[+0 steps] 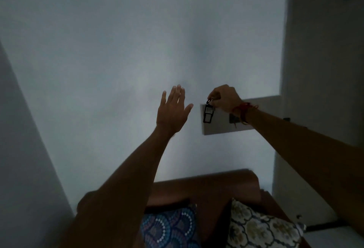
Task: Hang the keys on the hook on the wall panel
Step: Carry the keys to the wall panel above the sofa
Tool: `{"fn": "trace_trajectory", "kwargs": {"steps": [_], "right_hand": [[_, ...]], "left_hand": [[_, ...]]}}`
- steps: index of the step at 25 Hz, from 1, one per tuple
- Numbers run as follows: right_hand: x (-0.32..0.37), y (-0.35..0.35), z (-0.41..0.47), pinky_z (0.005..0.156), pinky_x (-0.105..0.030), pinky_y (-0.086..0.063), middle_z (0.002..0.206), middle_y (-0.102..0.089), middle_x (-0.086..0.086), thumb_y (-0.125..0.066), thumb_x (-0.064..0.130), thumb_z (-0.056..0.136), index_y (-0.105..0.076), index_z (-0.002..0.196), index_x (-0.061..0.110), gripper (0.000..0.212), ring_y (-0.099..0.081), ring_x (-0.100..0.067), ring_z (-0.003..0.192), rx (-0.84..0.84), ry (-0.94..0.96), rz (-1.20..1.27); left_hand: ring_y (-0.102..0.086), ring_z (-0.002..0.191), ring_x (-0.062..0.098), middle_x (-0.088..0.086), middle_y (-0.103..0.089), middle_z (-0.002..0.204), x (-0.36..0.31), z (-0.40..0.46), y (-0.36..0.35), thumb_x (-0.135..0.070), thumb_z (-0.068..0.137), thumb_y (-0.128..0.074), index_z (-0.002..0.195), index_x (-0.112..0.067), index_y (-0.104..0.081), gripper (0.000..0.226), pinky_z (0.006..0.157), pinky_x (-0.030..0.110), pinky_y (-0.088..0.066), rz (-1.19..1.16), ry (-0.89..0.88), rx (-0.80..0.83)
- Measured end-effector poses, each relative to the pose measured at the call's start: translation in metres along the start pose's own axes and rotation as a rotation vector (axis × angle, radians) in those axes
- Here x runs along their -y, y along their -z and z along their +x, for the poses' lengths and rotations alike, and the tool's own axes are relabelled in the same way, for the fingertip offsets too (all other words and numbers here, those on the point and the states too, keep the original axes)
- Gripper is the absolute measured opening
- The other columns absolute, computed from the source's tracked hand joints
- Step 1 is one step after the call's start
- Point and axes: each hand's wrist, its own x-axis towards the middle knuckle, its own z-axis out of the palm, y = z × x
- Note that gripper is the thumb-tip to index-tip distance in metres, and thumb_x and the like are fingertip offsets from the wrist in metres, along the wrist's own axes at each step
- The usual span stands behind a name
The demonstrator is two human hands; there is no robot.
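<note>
Best done by keeping the right hand (224,98) pinched on the ring of the keys (208,111), easing that ring toward the hook, too dim to make out on the flat grey wall panel (222,127), and letting go only once caught. Dangling against the panel's left edge: a dark, rectangular, seemingly hard plastic tag. Left hand (173,111) spread open, empty, just beside, before matte painted wall.

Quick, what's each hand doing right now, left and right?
Left hand: open, fingers spread, holding nothing, raised near the wall.
Right hand: closed, pinching the top of the keys, which dangle in front of the wall panel.
</note>
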Motion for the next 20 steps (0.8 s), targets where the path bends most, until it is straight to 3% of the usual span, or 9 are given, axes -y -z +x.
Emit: {"fn": "trace_trajectory", "kwargs": {"steps": [11, 15, 16, 18, 20], "right_hand": [[-0.190, 0.017, 0.089, 0.074, -0.021, -0.043, 0.095, -0.074, -0.021, -0.075, -0.003, 0.074, -0.075, 0.089, -0.001, 0.015, -0.069, -0.031, 0.089, -0.119, -0.064, -0.168], [-0.249, 0.022, 0.121, 0.071, -0.002, -0.040, 0.095, -0.074, -0.018, -0.075, -0.003, 0.075, -0.076, 0.089, 0.002, 0.015, -0.065, -0.019, 0.085, -0.137, -0.077, -0.178], [-0.262, 0.021, 0.130, 0.074, -0.003, -0.043, 0.095, -0.074, -0.017, -0.074, -0.002, 0.075, -0.076, 0.089, 0.003, 0.015, -0.065, -0.019, 0.085, -0.139, -0.070, -0.171], [-0.289, 0.016, 0.145, 0.085, -0.023, -0.052, 0.096, -0.073, -0.018, -0.074, -0.002, 0.076, -0.076, 0.090, 0.005, 0.015, -0.067, -0.025, 0.089, -0.133, -0.046, -0.171], [-0.320, 0.012, 0.160, 0.087, -0.032, -0.054, 0.096, -0.072, -0.018, -0.074, -0.002, 0.076, -0.077, 0.090, 0.005, 0.016, -0.067, -0.028, 0.090, -0.114, -0.035, -0.149]], "left_hand": [[-0.011, 0.160, 0.027, 0.014, -0.016, 0.172, -0.077, 0.132, -0.157, -0.050, 0.108, -0.032, 0.161, -0.005, -0.018, 0.072, 0.130, 0.054, -0.014, -0.128, -0.046, 0.018], [-0.015, 0.160, 0.028, 0.015, -0.020, 0.171, -0.104, 0.167, -0.202, -0.049, 0.107, -0.037, 0.160, -0.005, -0.022, 0.071, 0.130, 0.055, -0.016, -0.141, -0.014, 0.020], [-0.014, 0.160, 0.028, 0.015, -0.019, 0.171, -0.111, 0.173, -0.214, -0.050, 0.107, -0.037, 0.160, -0.006, -0.022, 0.071, 0.130, 0.054, -0.016, -0.145, -0.001, 0.034], [-0.013, 0.160, 0.027, 0.013, -0.017, 0.171, -0.128, 0.182, -0.240, -0.051, 0.106, -0.037, 0.161, -0.007, -0.020, 0.072, 0.130, 0.054, -0.016, -0.151, 0.013, 0.072], [-0.012, 0.160, 0.027, 0.013, -0.015, 0.172, -0.148, 0.190, -0.265, -0.051, 0.106, -0.039, 0.162, -0.008, -0.018, 0.073, 0.130, 0.053, -0.015, -0.165, 0.024, 0.112]]}}
